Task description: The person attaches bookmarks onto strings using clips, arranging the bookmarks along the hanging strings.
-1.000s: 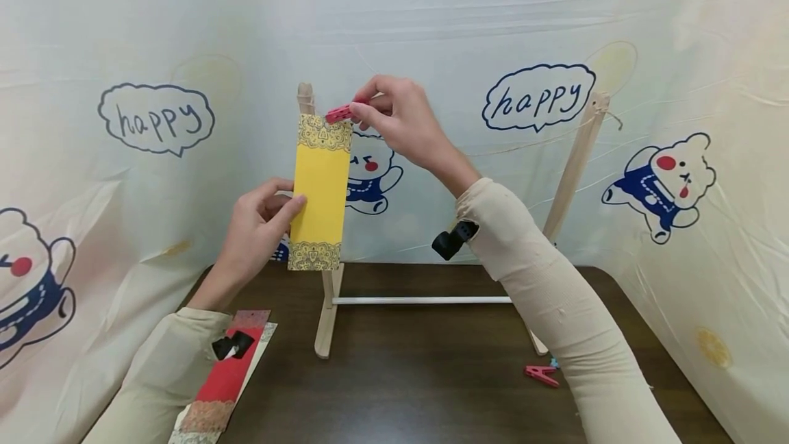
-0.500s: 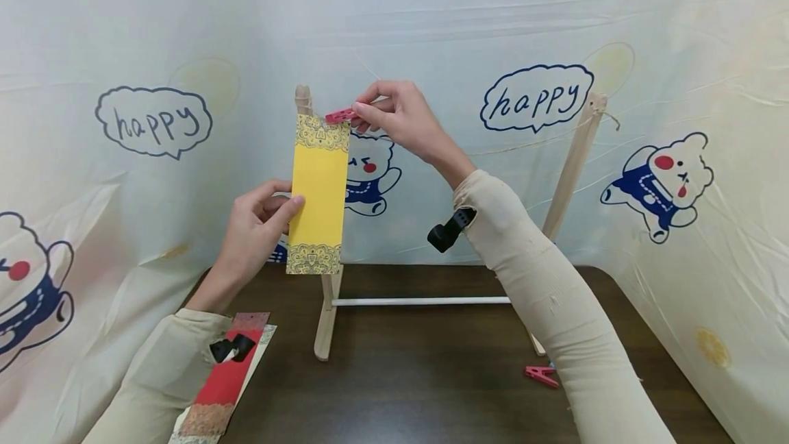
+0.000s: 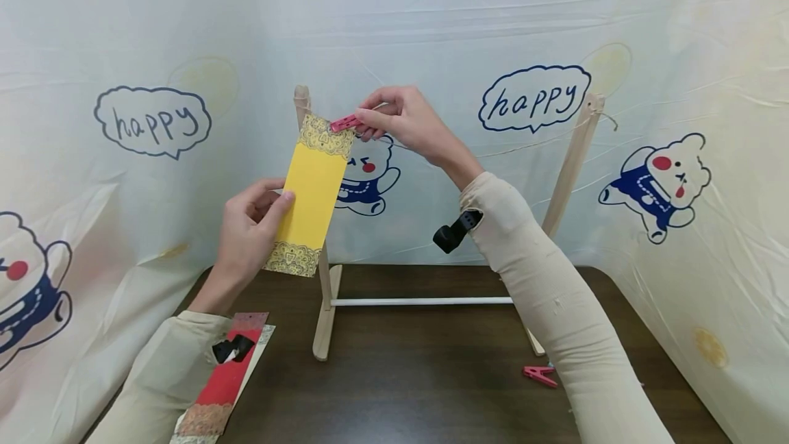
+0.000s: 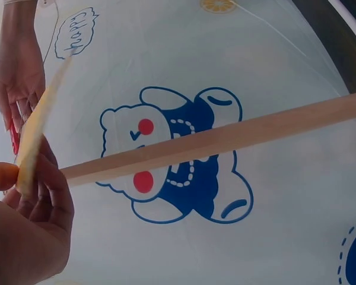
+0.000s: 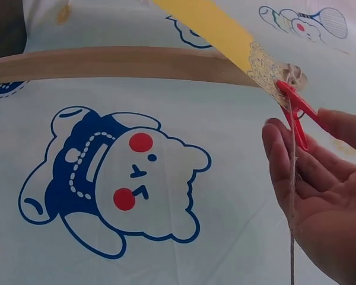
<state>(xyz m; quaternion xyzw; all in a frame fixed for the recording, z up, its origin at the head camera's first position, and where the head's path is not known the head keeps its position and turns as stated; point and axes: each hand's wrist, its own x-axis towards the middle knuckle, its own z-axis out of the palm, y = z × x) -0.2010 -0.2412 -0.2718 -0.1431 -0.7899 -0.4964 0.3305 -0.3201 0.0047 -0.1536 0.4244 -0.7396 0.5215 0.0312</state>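
A yellow paper strip (image 3: 314, 190) with black lace-patterned ends tilts in front of the left wooden post. My left hand (image 3: 249, 225) pinches its left edge between thumb and fingers; the left wrist view shows the strip (image 4: 40, 127) nearly edge-on. At the strip's top, a red clothespin (image 3: 345, 122) bites the patterned border. My right hand (image 3: 401, 122) holds this clothespin by its legs, thumb on one side and fingers on the other. In the right wrist view, a thin string (image 5: 292, 196) runs past the clothespin (image 5: 293, 110) and across the palm.
The wooden frame has a left post (image 3: 302, 98), a right post (image 3: 573, 163) and a white lower bar (image 3: 425, 301). String (image 3: 524, 148) stretches toward the right post. A red strip (image 3: 224, 375) lies on others at the table's left. Another red clothespin (image 3: 540, 375) lies at right.
The yellow strip has tilted, its lower end swinging left with my left hand. My right hand and the clothespin have shifted slightly down and right.
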